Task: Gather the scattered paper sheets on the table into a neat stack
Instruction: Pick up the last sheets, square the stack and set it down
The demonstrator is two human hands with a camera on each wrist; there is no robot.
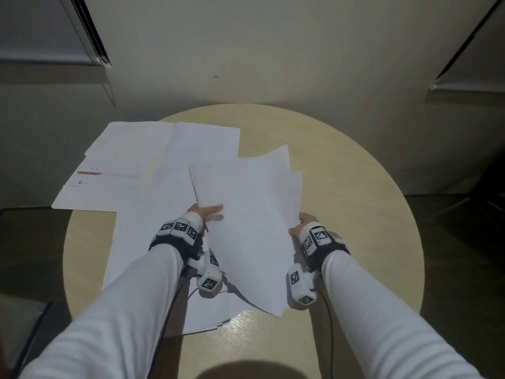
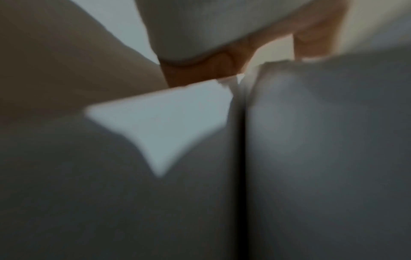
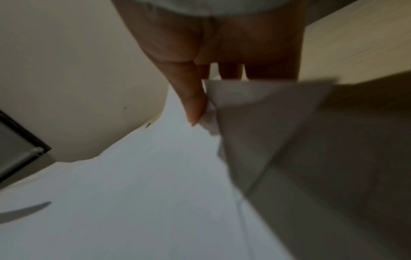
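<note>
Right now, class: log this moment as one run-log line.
stage: gathering | left hand: holds bundle | right hand: pinches bundle edge | loose sheets: still on table

The sheets point(image 1: 246, 214) between the fingers point(image 1: 216, 209) are thin white matt paper, smooth and bending softly. The desk point(image 1: 341, 187) beyond the fingers is pale wood-look laminate with fine grain and a slight sheen. The sleeves point(image 1: 136, 296) are white ribbed cloth.
</note>
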